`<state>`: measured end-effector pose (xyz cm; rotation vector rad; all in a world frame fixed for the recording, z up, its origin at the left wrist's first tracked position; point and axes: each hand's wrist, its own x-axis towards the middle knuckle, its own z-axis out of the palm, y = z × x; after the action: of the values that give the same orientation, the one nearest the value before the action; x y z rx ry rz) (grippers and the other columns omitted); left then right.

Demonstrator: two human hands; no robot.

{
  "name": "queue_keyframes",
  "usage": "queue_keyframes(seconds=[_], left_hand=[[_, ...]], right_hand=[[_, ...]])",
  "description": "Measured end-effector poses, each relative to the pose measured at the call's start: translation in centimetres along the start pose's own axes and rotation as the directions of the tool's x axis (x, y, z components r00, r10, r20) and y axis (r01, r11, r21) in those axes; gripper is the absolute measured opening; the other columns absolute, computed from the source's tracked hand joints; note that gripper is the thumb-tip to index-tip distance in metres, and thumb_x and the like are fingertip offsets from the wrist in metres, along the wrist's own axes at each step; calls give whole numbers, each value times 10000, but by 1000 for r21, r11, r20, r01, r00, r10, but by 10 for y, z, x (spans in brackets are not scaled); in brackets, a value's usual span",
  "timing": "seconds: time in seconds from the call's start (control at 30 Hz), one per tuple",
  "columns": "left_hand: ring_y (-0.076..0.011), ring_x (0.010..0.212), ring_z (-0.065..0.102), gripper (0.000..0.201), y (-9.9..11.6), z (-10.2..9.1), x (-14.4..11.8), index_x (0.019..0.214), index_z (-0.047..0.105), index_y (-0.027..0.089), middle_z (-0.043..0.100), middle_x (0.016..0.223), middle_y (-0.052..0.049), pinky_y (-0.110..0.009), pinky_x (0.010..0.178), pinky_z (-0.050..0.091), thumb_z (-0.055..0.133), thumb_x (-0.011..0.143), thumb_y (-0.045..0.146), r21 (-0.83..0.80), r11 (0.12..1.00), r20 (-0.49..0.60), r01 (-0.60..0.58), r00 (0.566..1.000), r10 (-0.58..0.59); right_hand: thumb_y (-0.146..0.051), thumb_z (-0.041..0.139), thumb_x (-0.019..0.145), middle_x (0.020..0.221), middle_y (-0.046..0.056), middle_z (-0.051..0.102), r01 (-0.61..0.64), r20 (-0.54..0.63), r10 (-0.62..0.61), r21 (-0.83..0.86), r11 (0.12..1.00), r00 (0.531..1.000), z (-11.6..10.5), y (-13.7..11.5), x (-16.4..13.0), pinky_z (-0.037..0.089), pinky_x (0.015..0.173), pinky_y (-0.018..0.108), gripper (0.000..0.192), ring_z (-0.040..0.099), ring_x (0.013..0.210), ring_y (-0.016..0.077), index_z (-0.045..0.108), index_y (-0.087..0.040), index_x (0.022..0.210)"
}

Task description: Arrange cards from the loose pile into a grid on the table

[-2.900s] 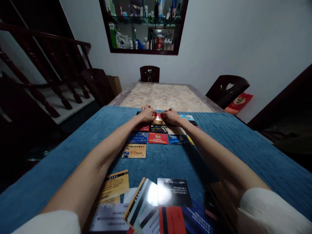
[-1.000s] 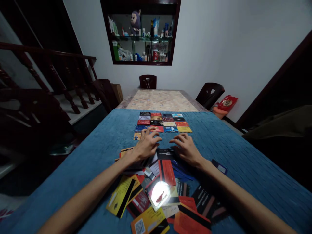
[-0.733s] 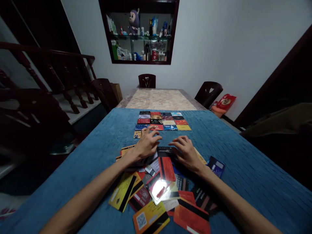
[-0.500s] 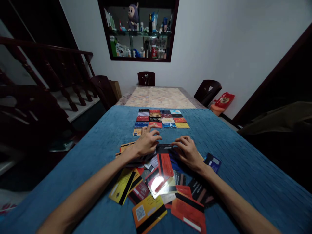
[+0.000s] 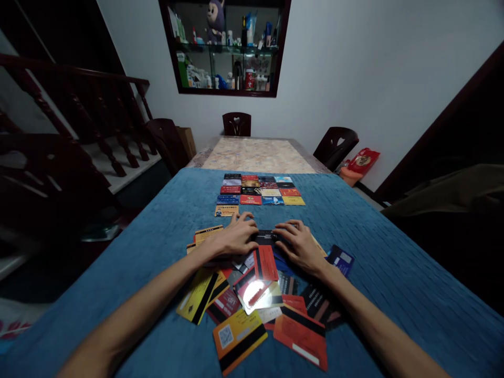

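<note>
1. Your left hand [image 5: 234,241] lies palm down at the far edge of the loose card pile [image 5: 255,294], forearm running back toward 7 o'clock. Its fingers are spread and only slightly bent, their tips on or beside the black card [image 5: 264,237].
2. Your right hand [image 5: 301,247] mirrors it, forearm running back toward 5 o'clock, fingertips at the black card's right end.
3. The grip of each hand is open and flat; neither one has closed around a card, though both press on the black card between them.
4. The black card sits at the 12 o'clock edge of the pile, straight ahead of you, between your two hands.
5. Beyond your hands, at 12 o'clock, a tidy grid of cards [image 5: 258,190] lies face up: three rows of four, plus a single yellow card [image 5: 226,210] beginning a fourth row at its left. That makes thirteen.
6. The loose pile overlaps too much for an exact count; it holds well over a dozen.
7. A blue cloth [image 5: 394,252] covers the near part of the desk [image 5: 258,155]; the far part shows a marbled top.
8. Three dark chairs [image 5: 236,124] stand around the far end. A wall cabinet [image 5: 226,47] hangs at 12 o'clock, and a stair railing [image 5: 79,105] runs at 10 o'clock.
</note>
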<state>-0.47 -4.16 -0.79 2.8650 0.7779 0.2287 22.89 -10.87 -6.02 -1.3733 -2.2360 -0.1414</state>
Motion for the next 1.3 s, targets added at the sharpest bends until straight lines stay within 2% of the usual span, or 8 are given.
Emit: queue_keyframes(seconds=[0.23,0.5,0.67,0.9,1.07,1.17,1.3], left_hand=[[-337,1273,396,261,-1,4,1,1021,676,166,643,1156,-119,-557,1029,318,680,826,340,18,1000,27,12,1000,-13],[-333,1266,395,237,-2,6,1,1049,673,168,633,1134,-125,-557,1024,331,620,857,297,17,1000,15,-17,1000,17],[-322,1231,418,252,-3,7,1,1053,667,173,623,1121,-119,-546,1015,343,634,841,304,6,1000,4,-25,1000,25],[-292,1225,431,211,-4,12,3,1070,660,188,648,1090,-105,-489,990,359,559,887,215,4,999,-33,-40,999,40],[-267,1108,490,212,-6,18,7,1024,679,172,661,1008,-102,-454,937,392,519,885,152,-57,998,-79,-3,997,-2],[-252,1067,511,237,-8,21,7,1005,692,167,670,967,-93,-436,941,408,518,855,109,-116,993,-123,9,992,-23],[-224,1027,557,290,-12,24,7,1017,709,171,667,981,-81,-384,934,457,534,807,74,-200,978,-193,56,976,-96]], right_hand=[[-337,517,958,1212,101,679,19,94,-20,14,1000,995,1,1,-1,426,892,490,300,476,1159,300,668,-222,1191],[-351,528,955,1175,93,688,25,86,-30,58,998,996,0,-1,0,427,912,471,295,483,1121,280,669,-225,1181],[-345,506,967,1107,101,706,49,43,-52,62,997,998,4,2,1,428,879,460,279,512,1078,271,684,-242,1156],[-303,436,1003,911,73,729,29,-133,-21,60,998,991,0,0,3,404,819,389,289,561,931,224,715,-232,1030],[-291,450,996,870,62,727,12,-174,4,89,996,985,-1,-1,3,408,813,393,269,569,915,224,711,-228,1005],[-288,452,987,886,70,726,-9,-175,28,112,994,984,0,1,3,419,818,401,264,573,920,232,705,-230,1040],[-302,486,957,987,94,726,-48,-175,76,158,986,982,2,6,2,437,824,428,294,567,957,263,653,-231,1188]])
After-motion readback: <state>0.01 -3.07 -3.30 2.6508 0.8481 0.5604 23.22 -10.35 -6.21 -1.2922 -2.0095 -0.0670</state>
